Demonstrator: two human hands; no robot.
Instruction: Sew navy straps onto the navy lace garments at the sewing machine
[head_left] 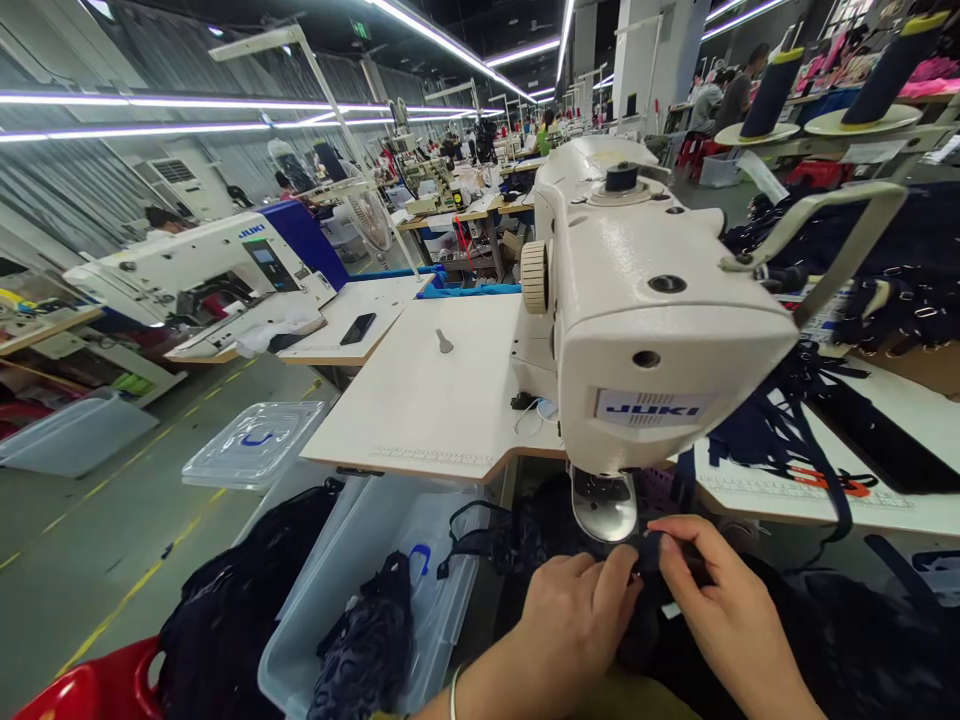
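Just below the head of a white JUKI sewing machine [667,310], both of my hands meet at a piece of dark navy fabric [650,575]. My left hand [574,610] is closed, its thumb and fingers pressed on the fabric beside the machine's shiny metal guard [606,512]. From the other side, my right hand [716,590] pinches the fabric between thumb and forefinger. Much of the piece is hidden by my fingers, and its exact kind cannot be made out. The needle area behind the guard is not visible.
A clear plastic bin [442,520] with dark garments stands at lower left, near a red stool [105,690]. A small metal tool [444,342] lies on the white tabletop [420,400]. Navy straps [772,430], orange-handled scissors [832,482] and a black phone [877,435] are at right.
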